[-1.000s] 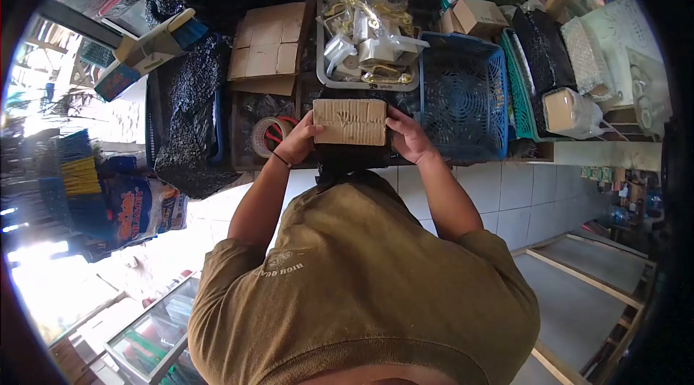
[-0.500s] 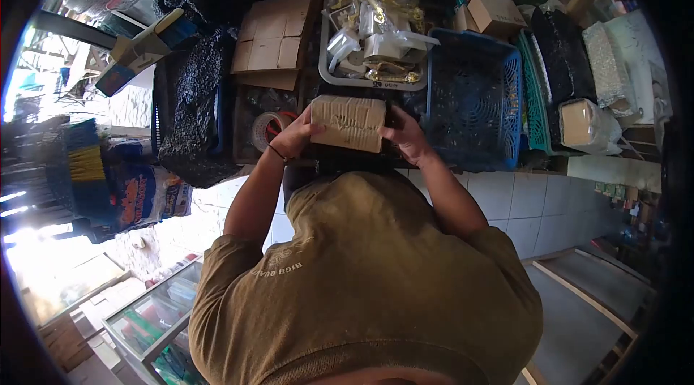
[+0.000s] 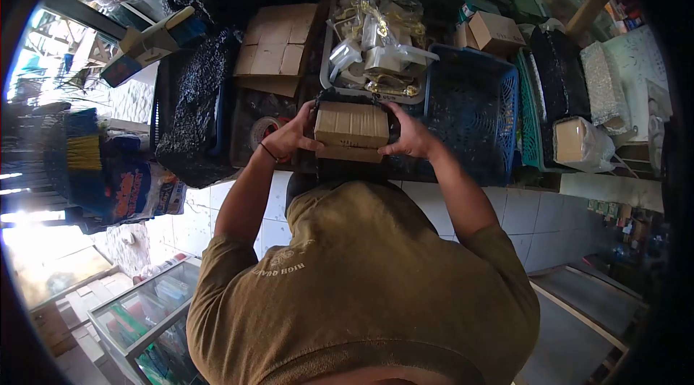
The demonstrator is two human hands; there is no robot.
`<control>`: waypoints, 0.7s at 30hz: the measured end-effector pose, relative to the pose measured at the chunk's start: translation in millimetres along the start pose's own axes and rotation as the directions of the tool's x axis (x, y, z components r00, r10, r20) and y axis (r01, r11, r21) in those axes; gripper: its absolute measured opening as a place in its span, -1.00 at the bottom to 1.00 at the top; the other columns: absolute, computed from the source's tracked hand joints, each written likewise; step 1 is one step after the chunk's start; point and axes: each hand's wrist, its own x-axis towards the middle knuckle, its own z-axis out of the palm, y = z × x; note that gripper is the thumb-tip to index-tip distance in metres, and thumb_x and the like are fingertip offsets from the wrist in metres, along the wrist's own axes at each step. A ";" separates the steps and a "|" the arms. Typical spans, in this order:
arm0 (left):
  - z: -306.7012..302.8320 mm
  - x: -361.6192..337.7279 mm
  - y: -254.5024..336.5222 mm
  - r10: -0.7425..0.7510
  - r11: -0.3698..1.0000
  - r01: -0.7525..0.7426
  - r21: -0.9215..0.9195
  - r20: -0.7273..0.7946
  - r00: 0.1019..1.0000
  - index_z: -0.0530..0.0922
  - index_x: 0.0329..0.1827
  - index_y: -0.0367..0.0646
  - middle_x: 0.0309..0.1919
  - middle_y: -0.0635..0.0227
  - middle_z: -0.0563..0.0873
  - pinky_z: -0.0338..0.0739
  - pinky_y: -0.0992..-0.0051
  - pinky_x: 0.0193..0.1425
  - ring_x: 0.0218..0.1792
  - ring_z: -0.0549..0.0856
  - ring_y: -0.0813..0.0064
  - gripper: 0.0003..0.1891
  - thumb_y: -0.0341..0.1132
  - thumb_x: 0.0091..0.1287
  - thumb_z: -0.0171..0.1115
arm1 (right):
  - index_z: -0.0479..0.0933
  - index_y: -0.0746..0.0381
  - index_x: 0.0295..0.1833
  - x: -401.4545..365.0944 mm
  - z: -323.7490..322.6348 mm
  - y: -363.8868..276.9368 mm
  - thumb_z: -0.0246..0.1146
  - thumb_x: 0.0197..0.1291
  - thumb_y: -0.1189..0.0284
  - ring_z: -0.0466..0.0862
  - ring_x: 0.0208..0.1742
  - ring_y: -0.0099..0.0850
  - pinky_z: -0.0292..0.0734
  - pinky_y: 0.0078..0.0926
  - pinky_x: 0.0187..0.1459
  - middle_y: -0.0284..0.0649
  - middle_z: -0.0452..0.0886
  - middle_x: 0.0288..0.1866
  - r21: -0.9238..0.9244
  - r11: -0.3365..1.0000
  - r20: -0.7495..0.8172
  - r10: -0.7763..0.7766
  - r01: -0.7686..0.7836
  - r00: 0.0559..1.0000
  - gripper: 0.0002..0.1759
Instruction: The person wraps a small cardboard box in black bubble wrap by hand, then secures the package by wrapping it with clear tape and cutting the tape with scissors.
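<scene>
"What sort of place is this?"

"A small hardware or general shop. The shelf (image 3: 578, 186) is crammed with stock: a grey tray (image 3: 323, 60) of bagged brass handles (image 3: 383, 27), a blue basket (image 3: 470, 117) to its right, flat cardboard boxes (image 3: 278, 45) to its left, and tape rolls (image 3: 264, 128) by the near edge."

"Anything else?"

"Bundled brushes (image 3: 79, 154) at the left, and a glass display case (image 3: 137, 313) full of goods."

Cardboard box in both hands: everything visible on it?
The cardboard box is plain brown and rectangular, with faint seams splitting its top face into strips; one box or a pack of small ones, I cannot tell. No print is readable. It is held roughly level before the chest, long side across, the left hand gripping one end and the right hand the other. A second brown layer shows under its near edge. Behind it sit a grey tray and a blue basket.
</scene>
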 end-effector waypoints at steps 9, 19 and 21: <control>7.8 0.0 44.1 -0.007 0.815 0.083 0.573 -0.132 0.991 0.13 0.38 -0.23 0.20 0.08 0.45 0.26 0.43 0.37 0.27 0.41 0.30 0.08 -0.29 -0.25 0.63 | 0.09 0.13 0.44 -3.0 -2.4 -11.6 0.52 -0.37 0.50 0.22 0.44 -0.14 0.16 -0.32 0.42 -0.07 0.21 0.41 -0.205 0.972 -0.068 -0.130 0.114 0.989 0.15; 22.0 -8.7 11.9 0.331 0.535 -0.133 0.835 -0.062 0.942 0.20 0.29 -0.20 0.21 0.07 0.41 0.36 0.29 0.33 0.26 0.42 0.06 -0.05 -0.35 -0.26 0.54 | 0.13 0.19 0.39 -11.7 34.1 1.9 0.42 -0.24 0.57 0.33 0.33 -0.05 0.33 -0.24 0.30 -0.05 0.26 0.32 -0.529 0.833 -0.215 -0.317 0.163 0.924 -0.02; 22.2 -8.6 5.9 0.370 0.512 -0.153 0.845 -0.056 0.927 0.21 0.28 -0.19 0.22 0.08 0.40 0.36 0.29 0.33 0.27 0.41 0.07 -0.07 -0.37 -0.26 0.51 | 0.14 0.20 0.38 -12.1 39.0 6.1 0.41 -0.22 0.58 0.35 0.32 -0.05 0.33 -0.22 0.29 -0.05 0.27 0.31 -0.574 0.803 -0.237 -0.350 0.160 0.906 -0.05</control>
